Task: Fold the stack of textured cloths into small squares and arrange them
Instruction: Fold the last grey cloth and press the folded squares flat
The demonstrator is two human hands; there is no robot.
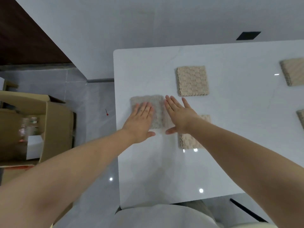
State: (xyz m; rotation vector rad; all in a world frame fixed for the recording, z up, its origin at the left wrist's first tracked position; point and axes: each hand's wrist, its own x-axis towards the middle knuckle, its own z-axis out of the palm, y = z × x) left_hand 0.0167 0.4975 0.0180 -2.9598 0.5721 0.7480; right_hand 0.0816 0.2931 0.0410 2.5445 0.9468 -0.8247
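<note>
Both hands lie flat, fingers straight, on a cloth near the left edge of the white counter. The left hand presses palm-down on the cloth's left half, its thumb out over the bare counter at the cloth's near edge. The right hand rests flat on the cloth's right part, fingers pointing away from the person and thumb stretched toward the left thumb. Neither hand grips anything. The cloth is blurred, so its folds cannot be made out.

Just beyond the right hand lies a folded square, beige and bumpy, apart from the cloth. A second square sits nearer the person, partly hidden under the right forearm. A third square and a fourth square are cut off by the right edge of the view, well apart from the hands. On the grey floor to the left stands an open cardboard box.
</note>
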